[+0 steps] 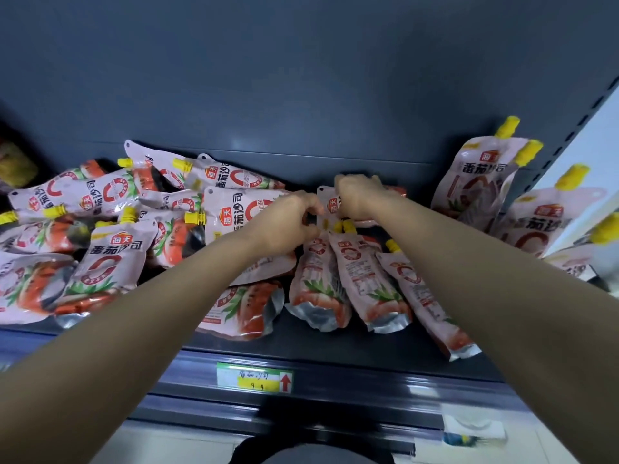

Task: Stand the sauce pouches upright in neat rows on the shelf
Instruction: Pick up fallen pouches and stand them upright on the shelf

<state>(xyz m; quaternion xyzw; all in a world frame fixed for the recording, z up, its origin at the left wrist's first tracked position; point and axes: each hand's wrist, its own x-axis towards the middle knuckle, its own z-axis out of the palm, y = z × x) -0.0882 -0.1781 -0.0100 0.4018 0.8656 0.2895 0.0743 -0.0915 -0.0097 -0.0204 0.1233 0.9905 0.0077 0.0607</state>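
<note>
Three sauce pouches (368,279) lie side by side in the middle of the shelf (335,339). Their silver bottoms point to the near edge and their yellow caps (346,225) sit directly under both hands. The left hand (294,222) has its fingers curled tight against those caps, but blur hides whether it actually pinches one. The right hand (358,199), just beside it and a little farther in, is curled over the top edge of a far pouch (330,204) and grips it. Only a strip of that pouch with its red logo shows past the knuckles. To the left, a loose heap of pouches (110,256) lies flat and overlapping, spouts pointing every way. At the far right, standing pouches (475,182) lean upright against the shelf's side panel (576,155), and the nearest of them is cut off by the frame edge. A green and yellow price label (254,376) is clipped to the shelf's front rail, its handwriting too faint to read.
</note>
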